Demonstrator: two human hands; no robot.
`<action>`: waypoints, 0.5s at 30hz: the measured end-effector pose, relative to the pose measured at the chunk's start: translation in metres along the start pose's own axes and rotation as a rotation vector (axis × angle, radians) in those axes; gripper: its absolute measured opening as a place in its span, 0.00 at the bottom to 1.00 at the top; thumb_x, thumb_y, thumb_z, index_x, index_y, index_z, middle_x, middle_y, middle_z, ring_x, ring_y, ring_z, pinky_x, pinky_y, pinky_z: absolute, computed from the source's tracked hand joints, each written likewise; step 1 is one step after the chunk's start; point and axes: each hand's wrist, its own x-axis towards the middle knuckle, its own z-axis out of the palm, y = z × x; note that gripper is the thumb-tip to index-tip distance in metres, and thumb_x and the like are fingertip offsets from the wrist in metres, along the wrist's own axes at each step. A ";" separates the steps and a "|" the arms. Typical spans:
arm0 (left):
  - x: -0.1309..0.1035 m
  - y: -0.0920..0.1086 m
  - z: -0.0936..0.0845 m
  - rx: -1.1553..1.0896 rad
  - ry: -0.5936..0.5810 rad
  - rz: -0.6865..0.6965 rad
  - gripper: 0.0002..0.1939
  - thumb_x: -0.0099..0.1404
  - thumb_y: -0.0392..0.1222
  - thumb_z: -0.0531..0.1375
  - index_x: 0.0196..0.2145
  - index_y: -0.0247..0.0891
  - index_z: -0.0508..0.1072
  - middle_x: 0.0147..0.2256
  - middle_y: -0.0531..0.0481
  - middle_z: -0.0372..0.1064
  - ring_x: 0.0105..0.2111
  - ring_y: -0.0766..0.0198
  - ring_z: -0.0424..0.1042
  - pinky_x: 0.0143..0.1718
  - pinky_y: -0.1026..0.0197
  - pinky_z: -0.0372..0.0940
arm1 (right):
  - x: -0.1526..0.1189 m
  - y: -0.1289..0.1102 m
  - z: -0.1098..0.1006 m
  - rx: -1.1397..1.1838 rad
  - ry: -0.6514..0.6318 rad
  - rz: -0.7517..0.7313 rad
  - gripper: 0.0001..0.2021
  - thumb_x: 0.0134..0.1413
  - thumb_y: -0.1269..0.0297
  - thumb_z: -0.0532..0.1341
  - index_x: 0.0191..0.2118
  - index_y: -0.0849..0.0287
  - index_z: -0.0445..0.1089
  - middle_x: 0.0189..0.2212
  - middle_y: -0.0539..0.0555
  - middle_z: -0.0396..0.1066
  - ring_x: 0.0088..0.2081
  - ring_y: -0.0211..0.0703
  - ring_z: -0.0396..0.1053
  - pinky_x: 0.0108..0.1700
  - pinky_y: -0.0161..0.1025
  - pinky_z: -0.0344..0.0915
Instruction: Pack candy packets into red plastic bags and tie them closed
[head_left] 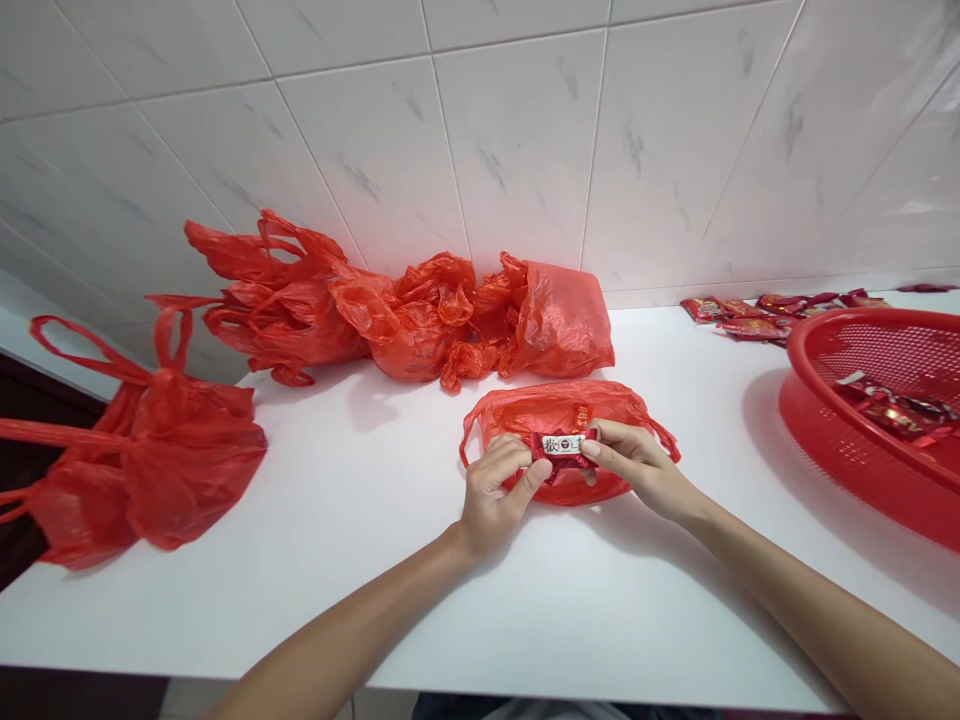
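Fingers closed, our left hand and right hand pinch a wrapped packet above a bag. Basket sits at three o'clock.

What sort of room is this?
Maybe a kitchen or another room indoors, but I can't be sure. There's a shiny tiled wall, a white table with red plastic bags, and a big red basket.

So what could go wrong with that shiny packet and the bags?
The packet is pinched near its ends by the left hand and right hand, so it might slip or its wrapper could tear. The bags at far left sit by the edge of the table; a bump might tip them off.
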 end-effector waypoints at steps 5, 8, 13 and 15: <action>0.000 0.000 -0.001 0.004 0.001 0.021 0.14 0.72 0.45 0.58 0.29 0.39 0.76 0.28 0.49 0.75 0.32 0.60 0.71 0.40 0.53 0.65 | -0.001 0.000 -0.001 -0.038 0.000 -0.025 0.19 0.64 0.47 0.61 0.29 0.57 0.68 0.25 0.49 0.68 0.29 0.39 0.65 0.35 0.37 0.63; 0.000 0.000 -0.001 -0.014 0.018 0.030 0.14 0.71 0.43 0.59 0.28 0.39 0.76 0.27 0.49 0.75 0.31 0.61 0.71 0.39 0.55 0.65 | -0.002 0.003 -0.003 -0.078 0.018 -0.052 0.19 0.65 0.48 0.60 0.28 0.57 0.68 0.24 0.49 0.68 0.28 0.39 0.64 0.34 0.37 0.61; 0.001 0.000 0.000 -0.039 0.013 -0.005 0.16 0.70 0.44 0.61 0.25 0.38 0.76 0.25 0.50 0.72 0.28 0.63 0.68 0.37 0.56 0.65 | -0.004 0.009 -0.006 -0.166 0.054 -0.053 0.21 0.65 0.48 0.60 0.26 0.58 0.67 0.23 0.49 0.67 0.27 0.38 0.63 0.32 0.37 0.58; 0.000 -0.001 0.000 -0.036 0.005 -0.037 0.16 0.70 0.46 0.61 0.25 0.38 0.76 0.24 0.50 0.71 0.28 0.63 0.68 0.38 0.56 0.65 | -0.004 0.011 -0.007 -0.186 0.061 -0.048 0.21 0.64 0.47 0.60 0.26 0.58 0.67 0.23 0.49 0.67 0.27 0.38 0.62 0.32 0.37 0.57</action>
